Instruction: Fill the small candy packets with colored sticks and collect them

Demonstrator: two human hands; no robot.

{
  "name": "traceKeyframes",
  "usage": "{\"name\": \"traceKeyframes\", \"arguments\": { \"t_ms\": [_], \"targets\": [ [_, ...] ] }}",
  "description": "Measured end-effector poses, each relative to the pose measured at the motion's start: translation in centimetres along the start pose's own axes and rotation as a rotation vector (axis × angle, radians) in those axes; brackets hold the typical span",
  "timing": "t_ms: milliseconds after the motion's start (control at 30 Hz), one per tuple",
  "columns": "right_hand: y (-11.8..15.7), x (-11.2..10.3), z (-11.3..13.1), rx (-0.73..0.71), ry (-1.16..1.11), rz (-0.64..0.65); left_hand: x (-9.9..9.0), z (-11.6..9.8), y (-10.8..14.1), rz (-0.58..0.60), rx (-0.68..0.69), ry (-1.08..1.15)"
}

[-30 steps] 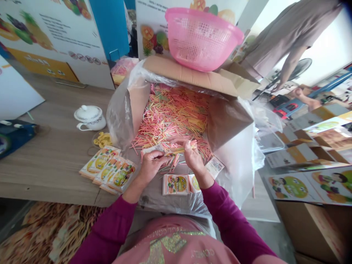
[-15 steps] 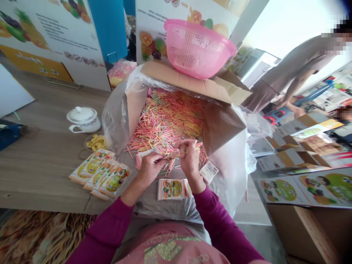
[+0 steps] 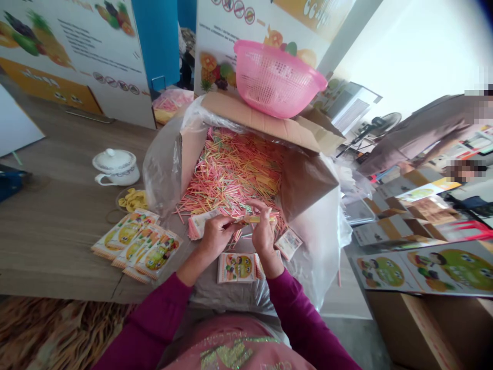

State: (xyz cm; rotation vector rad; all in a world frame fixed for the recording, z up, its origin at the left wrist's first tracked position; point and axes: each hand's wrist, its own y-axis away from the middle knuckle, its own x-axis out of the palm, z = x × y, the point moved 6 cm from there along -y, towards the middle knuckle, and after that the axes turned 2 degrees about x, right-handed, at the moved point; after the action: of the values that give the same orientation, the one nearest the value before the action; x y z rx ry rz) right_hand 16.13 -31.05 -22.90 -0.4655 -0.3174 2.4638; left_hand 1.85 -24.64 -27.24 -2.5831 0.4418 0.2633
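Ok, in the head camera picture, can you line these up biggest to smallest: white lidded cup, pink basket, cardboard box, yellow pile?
1. Cardboard box
2. Pink basket
3. White lidded cup
4. Yellow pile

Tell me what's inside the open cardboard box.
Inside the cardboard box lies a heap of thin sticks, mostly pink and yellow. The layers beneath are hidden, and the right hand covers part of the near side.

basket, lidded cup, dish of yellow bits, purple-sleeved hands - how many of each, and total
basket: 1
lidded cup: 1
dish of yellow bits: 1
purple-sleeved hands: 2 (left hand, right hand)
total: 5
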Motion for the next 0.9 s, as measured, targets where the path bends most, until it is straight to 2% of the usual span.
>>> {"name": "traceKeyframes", "arguments": {
  "t_ms": [200,367,500,700,900],
  "targets": [
    [-0.3,0.5,-0.3,-0.102,-0.096,0.134,0.5,-0.3,0.0,-0.002,0.026,0.088],
    [-0.4,-0.3,0.3,-0.243,-0.069,0.057,0.9,0.1,-0.1,0.01,-0.044,0.117],
    [-0.1,-0.6,0.1,-0.207,-0.007,0.096,1.1,0.1,-0.1,0.018,-0.076,0.131],
    [-0.1,-1.1,-0.7,-0.171,-0.006,0.167,1.9,-0.5,-0.3,0.028,-0.042,0.15],
    [-0.4,-1.2,0.3,-0.187,-0.077,0.29,3.1,-0.9,-0.4,0.081,-0.058,0.237]
  ]
}}
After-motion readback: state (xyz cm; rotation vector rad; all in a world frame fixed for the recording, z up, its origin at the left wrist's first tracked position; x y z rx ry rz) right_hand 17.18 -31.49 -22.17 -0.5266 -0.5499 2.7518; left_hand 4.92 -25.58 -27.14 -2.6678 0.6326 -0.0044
